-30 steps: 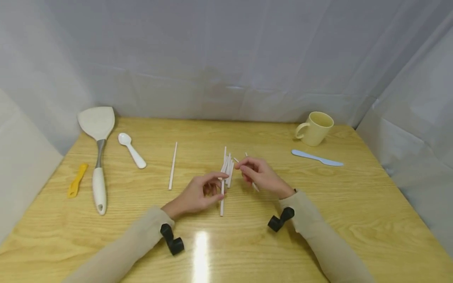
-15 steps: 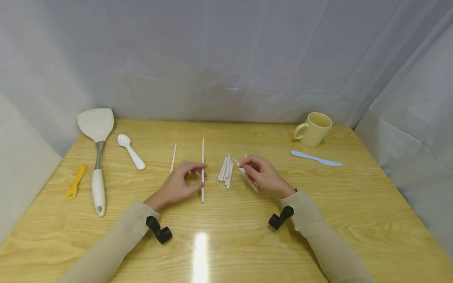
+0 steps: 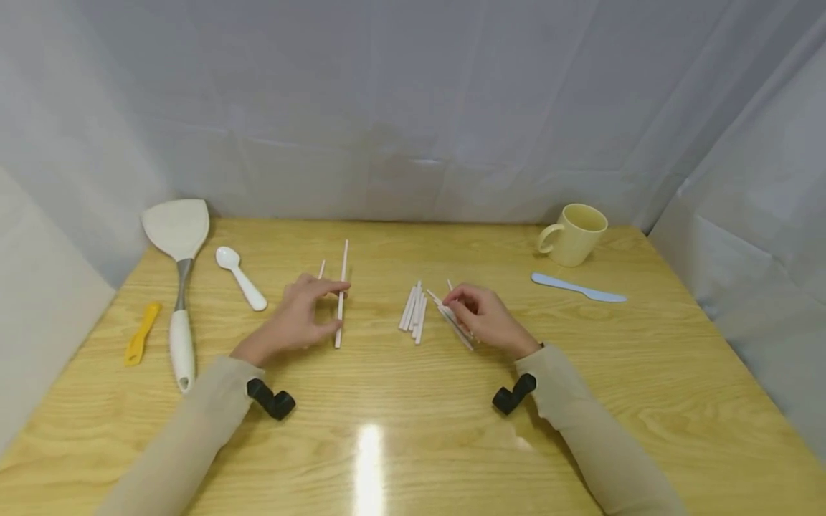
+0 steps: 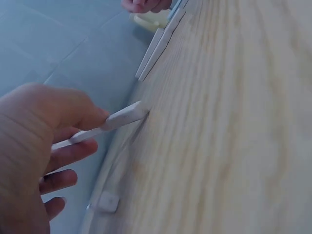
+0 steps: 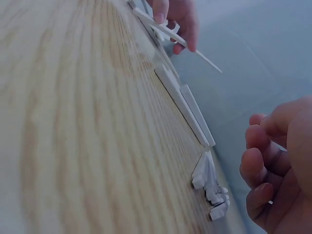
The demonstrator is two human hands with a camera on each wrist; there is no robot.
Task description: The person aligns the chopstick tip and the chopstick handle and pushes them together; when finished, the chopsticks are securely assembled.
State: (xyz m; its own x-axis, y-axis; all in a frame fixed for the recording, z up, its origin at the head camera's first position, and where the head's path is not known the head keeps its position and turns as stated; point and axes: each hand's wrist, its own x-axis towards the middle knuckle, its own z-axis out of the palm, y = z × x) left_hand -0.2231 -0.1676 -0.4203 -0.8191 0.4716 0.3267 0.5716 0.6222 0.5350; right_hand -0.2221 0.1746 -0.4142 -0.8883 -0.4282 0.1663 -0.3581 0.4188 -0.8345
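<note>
Pale grey curtain hangs behind and beside my wooden table, and my left sleeve and right sleeve reach over it, a black wrist camera at each cuff. The long cream turner lies to my left, its blade toward the curtain. My left hand is pinched partway round a white stick, thumb on one side, fingertip on the other, remaining fingers loosely bent; the stick's far end tilts up off the wood. My right hand hangs with its fingers loosely curled and, as far as the dim wrist view lets me judge, holds nothing. The yellow mug stands upright at the back right, handle toward the left, with the light blue knife just in front of it. On the left, the white spoon lies beside the turner, opposite the small yellow tool. Slimmest are the other sticks: a fanned bunch between my hands, several loose ones by my right fingertips, and a lone one partly hidden behind my left hand.
</note>
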